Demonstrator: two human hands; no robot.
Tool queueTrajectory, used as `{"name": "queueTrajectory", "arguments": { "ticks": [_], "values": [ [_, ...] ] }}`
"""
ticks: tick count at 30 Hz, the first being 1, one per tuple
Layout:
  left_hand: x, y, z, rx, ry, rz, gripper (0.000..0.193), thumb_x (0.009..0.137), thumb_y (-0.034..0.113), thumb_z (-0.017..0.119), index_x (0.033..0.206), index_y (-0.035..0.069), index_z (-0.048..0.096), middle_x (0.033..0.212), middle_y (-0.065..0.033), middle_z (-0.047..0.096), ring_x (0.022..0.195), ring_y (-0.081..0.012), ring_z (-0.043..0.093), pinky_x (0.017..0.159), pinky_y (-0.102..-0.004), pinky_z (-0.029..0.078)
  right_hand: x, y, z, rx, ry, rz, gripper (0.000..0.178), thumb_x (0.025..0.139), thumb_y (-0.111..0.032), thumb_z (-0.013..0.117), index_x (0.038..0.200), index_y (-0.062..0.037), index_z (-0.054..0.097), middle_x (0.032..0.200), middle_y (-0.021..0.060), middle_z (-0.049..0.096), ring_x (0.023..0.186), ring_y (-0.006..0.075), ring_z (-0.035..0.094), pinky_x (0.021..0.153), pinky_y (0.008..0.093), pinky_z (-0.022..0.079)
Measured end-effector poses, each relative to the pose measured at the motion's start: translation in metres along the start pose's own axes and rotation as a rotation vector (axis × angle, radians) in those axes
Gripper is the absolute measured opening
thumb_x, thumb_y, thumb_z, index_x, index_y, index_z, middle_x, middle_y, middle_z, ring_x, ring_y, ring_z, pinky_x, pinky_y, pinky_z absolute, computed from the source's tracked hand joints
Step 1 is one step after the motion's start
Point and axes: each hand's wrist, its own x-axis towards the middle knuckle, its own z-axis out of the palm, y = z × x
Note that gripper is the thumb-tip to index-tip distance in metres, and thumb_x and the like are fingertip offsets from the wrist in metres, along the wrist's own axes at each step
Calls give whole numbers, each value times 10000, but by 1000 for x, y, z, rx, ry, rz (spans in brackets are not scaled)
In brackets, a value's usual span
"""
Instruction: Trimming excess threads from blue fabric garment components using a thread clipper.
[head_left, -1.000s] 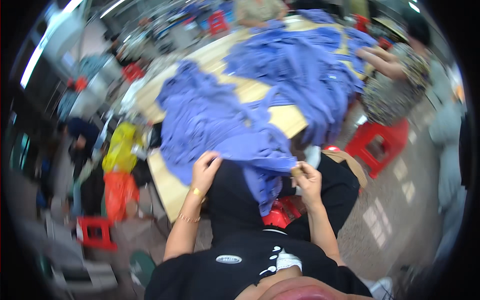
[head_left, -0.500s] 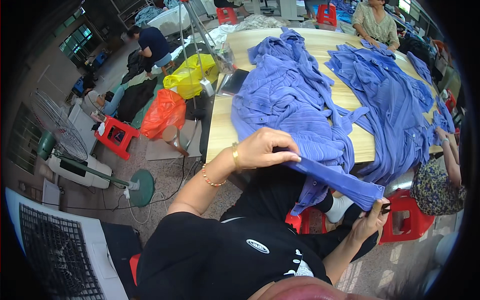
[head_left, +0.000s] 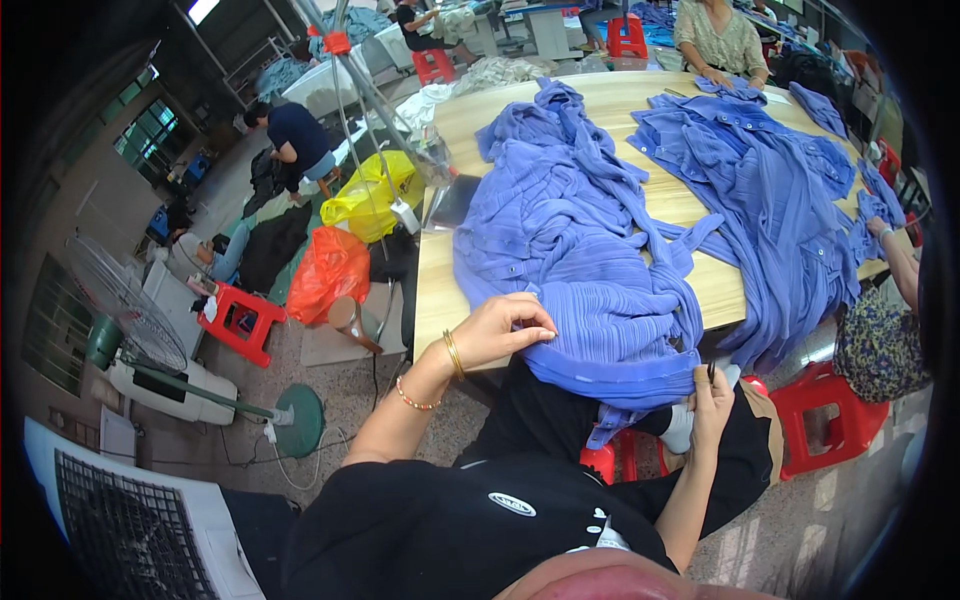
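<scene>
A blue-violet pleated garment (head_left: 600, 315) lies heaped on the table, and its banded edge (head_left: 625, 385) hangs over the near side above my lap. My left hand (head_left: 500, 332) is closed in a pinch at the left end of that band. At the band's right end, my right hand (head_left: 712, 402) is closed on the cloth. A small dark tool (head_left: 711, 372), too small to make out its kind, sticks up from the right fingers. Between the two hands the band sags in a shallow curve.
More blue-violet garments (head_left: 750, 180) spread over the right of the wooden table (head_left: 436, 290). Co-workers sit at the far side, at right and at left. Red stools (head_left: 825, 420), a tripod (head_left: 370, 95), orange bag (head_left: 333, 275), yellow bag (head_left: 375, 195) and fan (head_left: 125, 300) stand around.
The band, stretched out and raised before, has been lowered against the table's near edge and now curves. My left hand has moved left and down; my right hand, left and slightly up.
</scene>
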Motion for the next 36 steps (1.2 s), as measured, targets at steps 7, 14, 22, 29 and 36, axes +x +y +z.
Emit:
{"name": "queueTrajectory", "arguments": {
  "ticks": [7, 14, 22, 29, 36],
  "values": [
    [38, 15, 30, 348, 327, 262, 147, 858, 176, 676, 949, 62, 684, 991, -104, 633, 1012, -283, 577, 887, -376, 452, 5, 62, -41, -262, 247, 64, 208, 952, -181, 610, 966, 14, 683, 749, 10, 621, 548, 21, 455, 473, 213, 321],
    [70, 3, 49, 345, 116, 28, 320, 882, 367, 630, 994, 77, 707, 1028, -109, 674, 964, -312, 639, 813, -400, 511, 19, 146, -58, 19, 441, 77, 254, 933, -236, 663, 782, -32, 686, 590, -91, 464, 512, 11, 356, 475, 213, 242],
    [62, 8, 49, 359, 162, -9, 320, 896, 375, 616, 1008, 91, 713, 1026, -96, 686, 963, -298, 651, 809, -368, 513, 20, 145, -52, 110, 496, 130, 245, 931, -259, 665, 792, -58, 672, 566, -72, 481, 456, 16, 367, 438, 208, 240],
    [64, 6, 46, 353, 153, -9, 324, 893, 384, 621, 1012, 97, 714, 1028, -92, 687, 965, -294, 652, 809, -369, 513, 18, 153, -57, 73, 500, 148, 262, 932, -268, 668, 774, -59, 659, 564, -78, 471, 459, 14, 362, 437, 213, 233],
    [58, 8, 50, 351, 176, -16, 324, 879, 394, 625, 989, 103, 714, 1011, -98, 680, 951, -304, 643, 781, -397, 513, 14, 152, -54, 73, 482, 156, 229, 934, -237, 663, 805, -48, 675, 575, -74, 486, 471, 9, 374, 446, 203, 234]
  ]
}}
